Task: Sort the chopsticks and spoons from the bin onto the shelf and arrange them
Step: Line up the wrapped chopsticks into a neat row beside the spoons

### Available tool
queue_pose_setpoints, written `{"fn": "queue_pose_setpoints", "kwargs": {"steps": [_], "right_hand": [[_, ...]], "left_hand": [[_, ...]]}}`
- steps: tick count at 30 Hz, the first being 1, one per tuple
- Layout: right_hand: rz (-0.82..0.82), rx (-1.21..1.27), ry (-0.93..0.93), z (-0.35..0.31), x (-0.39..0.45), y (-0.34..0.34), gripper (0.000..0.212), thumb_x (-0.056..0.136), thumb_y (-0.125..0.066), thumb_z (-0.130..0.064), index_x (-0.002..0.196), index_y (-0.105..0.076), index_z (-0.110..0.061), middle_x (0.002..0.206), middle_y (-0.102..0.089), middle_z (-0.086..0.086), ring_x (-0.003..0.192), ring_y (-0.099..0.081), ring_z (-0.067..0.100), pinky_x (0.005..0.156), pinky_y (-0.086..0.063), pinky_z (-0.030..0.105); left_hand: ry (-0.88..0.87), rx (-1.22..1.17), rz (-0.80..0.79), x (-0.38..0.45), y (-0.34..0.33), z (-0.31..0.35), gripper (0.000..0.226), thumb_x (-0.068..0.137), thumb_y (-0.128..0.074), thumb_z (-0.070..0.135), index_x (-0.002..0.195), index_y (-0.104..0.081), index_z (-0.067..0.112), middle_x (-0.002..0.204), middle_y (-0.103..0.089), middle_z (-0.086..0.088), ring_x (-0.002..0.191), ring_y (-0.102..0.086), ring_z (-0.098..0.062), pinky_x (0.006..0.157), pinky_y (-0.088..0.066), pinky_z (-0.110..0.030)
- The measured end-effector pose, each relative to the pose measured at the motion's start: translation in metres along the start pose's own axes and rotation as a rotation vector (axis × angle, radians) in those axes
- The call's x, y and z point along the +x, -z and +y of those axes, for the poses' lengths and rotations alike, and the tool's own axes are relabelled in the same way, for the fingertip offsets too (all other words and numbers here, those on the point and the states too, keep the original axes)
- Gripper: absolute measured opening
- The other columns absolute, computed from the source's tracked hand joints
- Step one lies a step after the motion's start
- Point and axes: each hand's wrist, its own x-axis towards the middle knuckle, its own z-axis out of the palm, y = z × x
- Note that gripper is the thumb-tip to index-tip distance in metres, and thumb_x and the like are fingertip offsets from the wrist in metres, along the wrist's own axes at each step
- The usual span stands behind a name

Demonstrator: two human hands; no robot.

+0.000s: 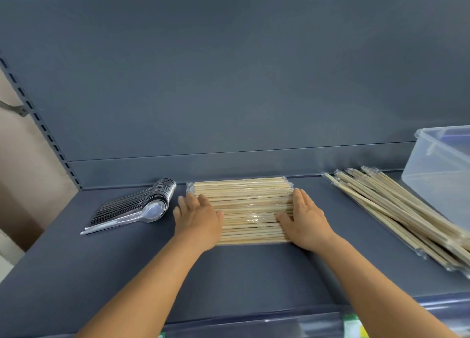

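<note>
A neat row of wrapped wooden chopsticks point(244, 205) lies crosswise in the middle of the dark grey shelf point(254, 274). My left hand point(197, 219) presses flat against the row's left ends, fingers straight. My right hand point(306, 220) presses against the right ends in the same way. A stack of wrapped metal spoons point(142, 208) lies fanned out to the left. A loose pile of wrapped chopsticks point(396, 210) lies slanted at the right. The clear plastic bin point(437, 175) stands at the far right.
The shelf's back panel point(229, 83) rises right behind the items. A slotted upright point(40, 124) runs along the left side. The shelf's front edge carries a clear price strip point(254, 325).
</note>
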Motion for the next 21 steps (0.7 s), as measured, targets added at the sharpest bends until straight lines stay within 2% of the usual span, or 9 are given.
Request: {"fn": "queue_pose_setpoints", "kwargs": {"steps": [2, 5, 8, 11, 14, 21], "right_hand": [[0.060, -0.066, 0.040, 0.002, -0.004, 0.005, 0.060, 0.094, -0.043, -0.040, 0.141, -0.023, -0.009, 0.139, -0.033, 0.002, 0.132, -0.030, 0.022, 0.107, -0.025, 0.035], [0.104, -0.137, 0.132, 0.007, -0.011, 0.015, 0.056, 0.096, -0.039, -0.037, 0.143, -0.024, -0.012, 0.143, -0.032, -0.001, 0.134, -0.027, 0.019, 0.109, -0.022, 0.034], [0.128, -0.181, 0.178, 0.022, -0.014, 0.030, 0.050, 0.096, -0.039, -0.033, 0.141, -0.029, -0.015, 0.142, -0.036, -0.004, 0.133, -0.031, 0.018, 0.108, -0.023, 0.031], [0.128, -0.230, 0.156, 0.049, -0.016, 0.048, 0.049, 0.095, -0.043, -0.036, 0.139, -0.033, -0.016, 0.142, -0.036, -0.002, 0.131, -0.036, 0.021, 0.106, -0.026, 0.031], [0.103, -0.287, 0.128, 0.082, -0.017, 0.069, 0.049, 0.094, -0.047, -0.038, 0.137, -0.037, -0.017, 0.141, -0.036, -0.001, 0.130, -0.037, 0.022, 0.106, -0.030, 0.031], [-0.002, -0.372, 0.089, 0.150, -0.015, 0.101, 0.049, 0.087, -0.057, -0.040, 0.129, -0.042, -0.019, 0.134, -0.041, 0.000, 0.122, -0.040, 0.024, 0.098, -0.034, 0.030]], "left_hand": [[-0.054, 0.016, 0.039, -0.006, 0.003, 0.008, 0.065, 0.101, -0.022, 0.040, 0.151, -0.002, 0.005, 0.159, 0.009, -0.016, 0.145, 0.012, -0.033, 0.118, -0.001, -0.045], [-0.201, -0.027, 0.085, -0.020, 0.007, 0.036, 0.062, 0.102, -0.023, 0.039, 0.152, -0.001, 0.009, 0.160, 0.008, -0.009, 0.146, 0.013, -0.026, 0.118, 0.001, -0.041], [-0.380, -0.058, 0.168, -0.035, 0.009, 0.073, 0.059, 0.102, -0.027, 0.038, 0.151, -0.010, 0.011, 0.158, -0.009, -0.006, 0.146, -0.003, -0.023, 0.119, -0.008, -0.036], [-0.517, -0.085, 0.242, -0.046, 0.004, 0.115, 0.049, 0.100, -0.035, 0.034, 0.144, -0.026, 0.015, 0.146, -0.030, -0.002, 0.134, -0.026, -0.020, 0.112, -0.022, -0.031], [-0.549, -0.087, 0.231, -0.050, -0.004, 0.158, 0.044, 0.099, -0.039, 0.033, 0.139, -0.033, 0.016, 0.138, -0.038, -0.002, 0.126, -0.035, -0.021, 0.106, -0.030, -0.031], [-0.508, -0.080, 0.138, -0.055, -0.026, 0.238, 0.046, 0.099, -0.039, 0.035, 0.141, -0.031, 0.016, 0.140, -0.040, -0.002, 0.129, -0.034, -0.021, 0.105, -0.031, -0.035]]}}
